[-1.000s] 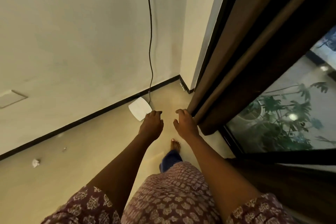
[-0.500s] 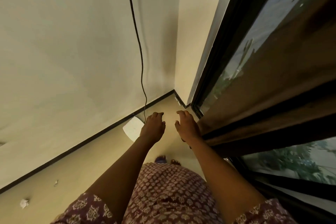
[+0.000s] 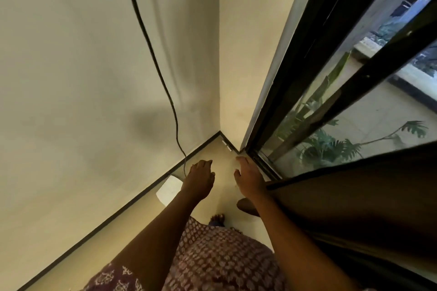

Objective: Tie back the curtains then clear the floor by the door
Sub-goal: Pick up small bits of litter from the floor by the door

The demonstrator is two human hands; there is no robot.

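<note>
I see left hand (image 3: 199,179) and right hand (image 3: 250,178) both loose-fingered, holding nothing | curtain (image 3: 354,198) hangs loose at my right arm | risk: foot snags cable (image 3: 176,123) by white box (image 3: 169,190) in corner

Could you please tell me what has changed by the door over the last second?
The brown curtain has slid away from the corner, baring the glass door. The right hand no longer touches its edge. The left hand stays open, and the white device stays on the floor.
</note>
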